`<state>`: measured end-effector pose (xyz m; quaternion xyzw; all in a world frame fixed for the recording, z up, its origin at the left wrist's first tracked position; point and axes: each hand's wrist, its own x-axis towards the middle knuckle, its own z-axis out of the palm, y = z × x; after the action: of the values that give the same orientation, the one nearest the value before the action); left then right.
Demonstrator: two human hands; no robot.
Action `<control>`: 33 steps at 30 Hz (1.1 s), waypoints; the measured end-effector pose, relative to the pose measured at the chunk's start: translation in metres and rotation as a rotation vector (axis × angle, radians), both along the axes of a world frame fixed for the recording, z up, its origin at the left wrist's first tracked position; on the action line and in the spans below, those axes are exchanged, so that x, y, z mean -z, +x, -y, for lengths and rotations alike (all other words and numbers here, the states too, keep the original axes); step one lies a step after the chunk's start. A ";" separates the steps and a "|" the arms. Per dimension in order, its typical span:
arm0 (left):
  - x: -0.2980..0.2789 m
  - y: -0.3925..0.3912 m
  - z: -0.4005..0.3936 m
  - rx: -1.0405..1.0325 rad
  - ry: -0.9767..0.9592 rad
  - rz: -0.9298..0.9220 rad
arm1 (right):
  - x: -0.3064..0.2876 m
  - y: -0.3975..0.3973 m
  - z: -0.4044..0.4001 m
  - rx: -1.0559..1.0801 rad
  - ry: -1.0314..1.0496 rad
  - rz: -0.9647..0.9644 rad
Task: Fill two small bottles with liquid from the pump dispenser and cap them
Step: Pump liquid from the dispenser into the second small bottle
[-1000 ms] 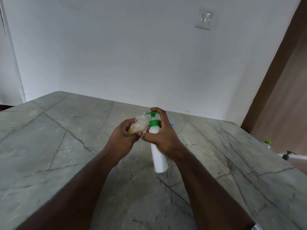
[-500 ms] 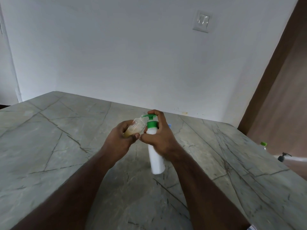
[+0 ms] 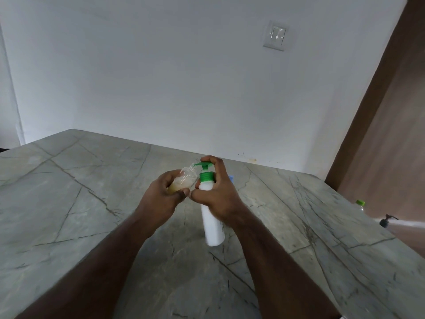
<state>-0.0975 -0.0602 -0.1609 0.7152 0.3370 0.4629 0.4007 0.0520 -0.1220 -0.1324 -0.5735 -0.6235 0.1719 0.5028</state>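
Little had moved: left hand gripped the small bottle under the pump dispenser nozzle while right hand, clasping it, pumped.

no text, label, brand, number or sign can be read anywhere in the view. the white pump dispenser shows a plain side with no print facing the camera, and the small clear bottle carries no visible label. the wall switch plate is unmarked too.
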 end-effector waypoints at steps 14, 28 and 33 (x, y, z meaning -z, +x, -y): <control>-0.001 -0.001 0.000 0.001 -0.019 0.017 | 0.002 -0.001 -0.003 -0.021 -0.010 -0.023; -0.001 0.000 0.001 0.017 -0.016 0.021 | 0.000 -0.002 -0.001 -0.021 -0.014 -0.038; 0.001 0.000 -0.001 0.017 -0.009 0.032 | -0.002 -0.002 0.000 -0.014 -0.017 -0.030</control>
<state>-0.0975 -0.0592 -0.1616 0.7089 0.3267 0.4693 0.4129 0.0497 -0.1216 -0.1307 -0.5706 -0.6184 0.1893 0.5061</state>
